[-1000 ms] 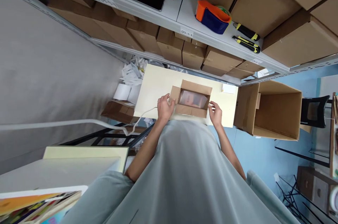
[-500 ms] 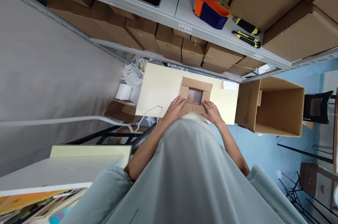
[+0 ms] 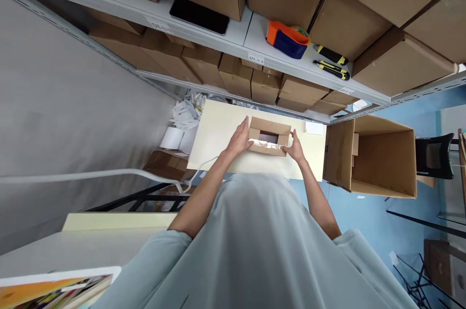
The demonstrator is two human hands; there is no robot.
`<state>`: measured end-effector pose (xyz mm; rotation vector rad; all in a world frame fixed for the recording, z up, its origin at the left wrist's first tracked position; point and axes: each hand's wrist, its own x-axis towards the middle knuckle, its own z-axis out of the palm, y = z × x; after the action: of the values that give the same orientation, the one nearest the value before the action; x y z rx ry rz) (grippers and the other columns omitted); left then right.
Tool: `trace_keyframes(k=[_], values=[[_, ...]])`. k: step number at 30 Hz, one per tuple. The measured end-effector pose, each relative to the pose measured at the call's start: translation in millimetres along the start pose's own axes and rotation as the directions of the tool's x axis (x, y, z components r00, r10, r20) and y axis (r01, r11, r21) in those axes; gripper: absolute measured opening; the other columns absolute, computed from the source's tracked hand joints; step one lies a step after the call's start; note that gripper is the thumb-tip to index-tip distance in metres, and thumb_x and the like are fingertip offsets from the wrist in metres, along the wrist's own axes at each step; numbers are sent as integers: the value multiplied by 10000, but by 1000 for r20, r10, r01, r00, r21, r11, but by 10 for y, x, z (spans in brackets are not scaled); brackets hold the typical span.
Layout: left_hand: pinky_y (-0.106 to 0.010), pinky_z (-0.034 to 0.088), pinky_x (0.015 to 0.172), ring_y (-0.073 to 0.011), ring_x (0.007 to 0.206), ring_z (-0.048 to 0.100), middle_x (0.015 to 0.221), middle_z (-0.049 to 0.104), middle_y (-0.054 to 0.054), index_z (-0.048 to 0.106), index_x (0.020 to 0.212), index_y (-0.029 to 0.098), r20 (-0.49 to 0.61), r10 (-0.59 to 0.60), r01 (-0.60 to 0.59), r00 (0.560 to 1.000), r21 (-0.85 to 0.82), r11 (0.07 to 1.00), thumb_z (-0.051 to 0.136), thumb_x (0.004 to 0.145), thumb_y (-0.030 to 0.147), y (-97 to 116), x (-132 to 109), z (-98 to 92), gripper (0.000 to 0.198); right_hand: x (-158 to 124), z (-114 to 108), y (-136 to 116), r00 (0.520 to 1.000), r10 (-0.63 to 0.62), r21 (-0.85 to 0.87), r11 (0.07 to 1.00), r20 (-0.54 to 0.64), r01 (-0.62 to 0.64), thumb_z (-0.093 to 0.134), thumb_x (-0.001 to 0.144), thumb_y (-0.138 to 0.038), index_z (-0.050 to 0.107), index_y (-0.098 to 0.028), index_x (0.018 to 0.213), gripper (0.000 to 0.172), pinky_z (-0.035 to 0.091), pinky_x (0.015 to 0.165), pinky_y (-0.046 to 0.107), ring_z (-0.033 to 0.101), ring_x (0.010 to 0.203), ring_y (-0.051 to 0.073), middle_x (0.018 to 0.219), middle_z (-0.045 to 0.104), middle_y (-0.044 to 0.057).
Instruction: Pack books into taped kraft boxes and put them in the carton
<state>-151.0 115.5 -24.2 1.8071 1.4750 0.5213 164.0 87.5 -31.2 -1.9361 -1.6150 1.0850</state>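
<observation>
A small cardboard box (image 3: 270,127) is between my hands over the cream tabletop (image 3: 225,124). Its flaps leave a rectangular gap in the middle, and shiny clear tape runs along the side nearer me. My left hand (image 3: 239,140) grips the left end, thumb on the near side and fingers raised along the edge. At the right end, my right hand (image 3: 294,148) holds the box in the same way. The box is tilted; whether its bottom touches the table I cannot tell.
A small white box (image 3: 313,128) lies at the table's far right. Beside the table stands a large open carton (image 3: 384,154). The shelf ahead bears a tape dispenser (image 3: 287,40), a black phone (image 3: 199,15), utility knives (image 3: 331,61) and several cartons. A white cable (image 3: 127,172) hangs on the left.
The box has tilted, so its taped side now shows. My hands have moved from its near corners to its left and right ends. The view has shifted slightly.
</observation>
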Motion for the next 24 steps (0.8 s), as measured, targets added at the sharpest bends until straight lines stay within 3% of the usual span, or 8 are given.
trace_keyframes(k=[3,5,8,11,13,15,20,24], values=[[-558,372,1341,-420,1641,377,1781,343,-252,80,1786,141,0,79,-79,997,-6,997,823,830,183,18,14,-35,1211,-9,-24,44,998,-68,82,994,-9,69,829,850,-369,53,-222,1798,1235,476,1239,544,566,1494,332,1663,560,170],[-547,380,1341,-407,1643,378,1775,348,-250,101,1784,139,-25,113,-113,993,13,994,809,846,180,41,-47,-31,1176,-77,-46,56,995,-87,91,992,-38,90,803,874,-359,79,-223,1796,1180,470,1238,540,598,1454,317,1611,615,156],[-539,378,1347,-392,1672,330,1804,279,-250,162,1773,129,-71,143,-140,987,42,989,766,890,168,52,-185,11,1070,-213,-62,53,991,-109,83,990,-75,115,771,899,-357,367,-216,1714,920,480,1223,525,618,1420,308,1549,657,158],[-536,417,1329,-355,1630,416,1755,403,-200,424,1681,178,-85,138,-134,987,45,990,705,946,160,24,-318,71,787,-346,-35,35,982,-170,69,982,-88,176,773,911,-407,695,-221,1397,527,481,1231,494,611,1423,300,1511,658,160],[-530,467,1296,-344,1566,505,1704,486,-169,640,1500,204,-95,94,-91,991,34,995,702,966,189,-6,-390,110,537,-428,11,23,982,-168,56,983,-89,173,789,905,-474,764,-225,1245,422,482,1233,467,585,1456,301,1530,628,165],[-502,526,1248,-332,1491,593,1692,513,-158,740,1355,201,-109,6,-7,994,-6,1000,700,994,254,-31,-444,144,368,-497,72,12,990,-109,82,990,-87,116,735,942,-538,778,-221,1218,422,529,1178,438,581,1468,300,1549,618,171],[-392,603,1142,-250,1213,785,1457,753,-91,786,1340,220,-109,-203,182,973,-172,968,623,1060,325,1,-458,171,341,-531,174,-52,994,68,213,976,-89,-48,579,1008,-520,771,-202,1263,451,604,989,373,777,1116,262,1319,793,129],[-388,628,1087,-269,1132,823,1324,819,-45,840,1270,264,-118,-310,289,943,-172,942,690,1017,302,91,-377,109,296,-411,126,-171,978,155,203,971,-137,-125,613,960,-517,832,-184,1185,458,615,915,353,796,975,262,1180,845,116]])
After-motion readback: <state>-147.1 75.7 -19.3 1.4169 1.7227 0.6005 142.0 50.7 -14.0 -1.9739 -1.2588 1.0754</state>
